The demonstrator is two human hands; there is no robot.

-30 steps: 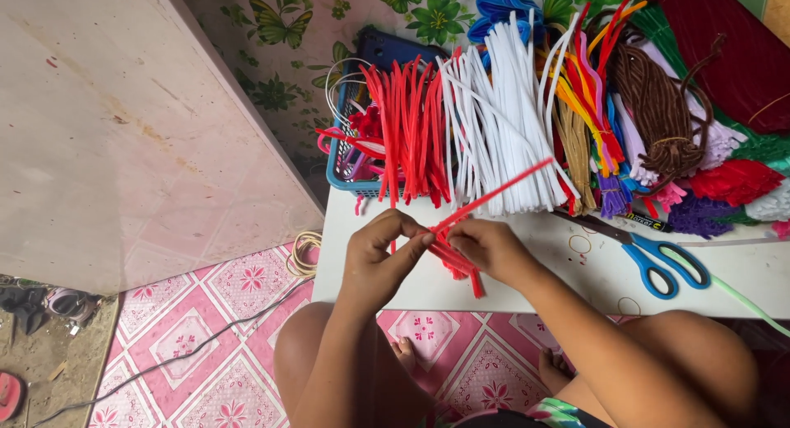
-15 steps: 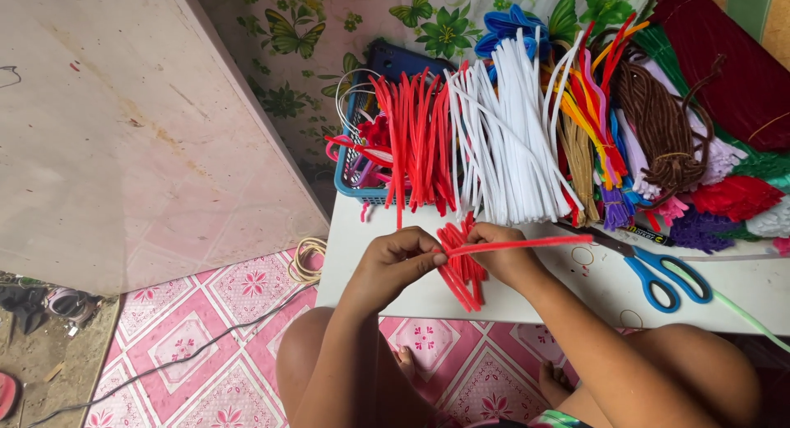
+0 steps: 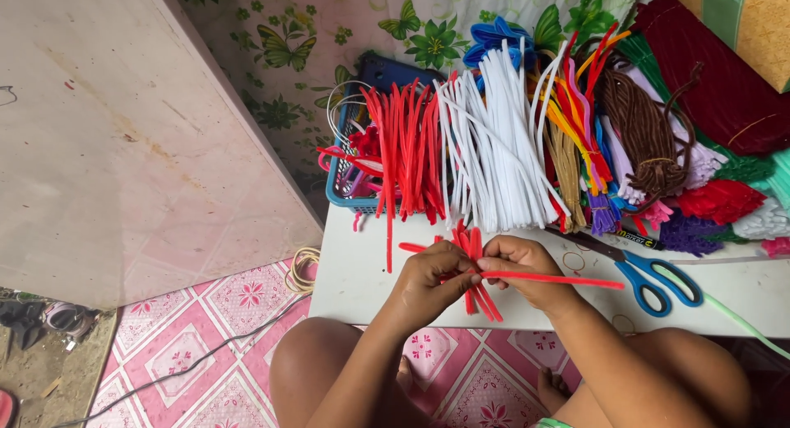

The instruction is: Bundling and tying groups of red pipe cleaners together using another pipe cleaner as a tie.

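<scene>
the left hand [image 3: 428, 280] and the right hand [image 3: 527, 272] met over the near edge of the white tabletop [image 3: 354, 272], fingertips almost touching. both pinched a small bundle of red pipe cleaners [image 3: 476, 267] at its middle. the bundle stood roughly upright, its short ends fanning toward 12 o'clock and toward 6 o'clock; gripping at the waist appeared to keep the pieces gathered and aligned. one single red pipe cleaner [image 3: 559, 278] ran from the pinch point out toward 3 o'clock, passing under the right hand's fingers. it lay crosswise to the bundle, a position consistent with a binding strand held taut against the waist.

supply stock lay beyond the hands, toward 12 o'clock. a sheaf of red pipe cleaners [image 3: 407, 152] rested partly in a blue plastic basket [image 3: 341, 193], and a sheaf of white pipe cleaners [image 3: 494, 148] lay just beside it at 1 o'clock. mixed-colour and brown bundles [image 3: 646, 132] followed toward 2 o'clock. the stock was sorted by colour, presumably for easy picking within arm's reach.

blue-handled scissors [image 3: 654, 276] lay flat on the tabletop at 3 o'clock of the right hand, near it, handles toward the person. a dark marker pen [image 3: 638, 237] lay just beyond the scissors.
</scene>
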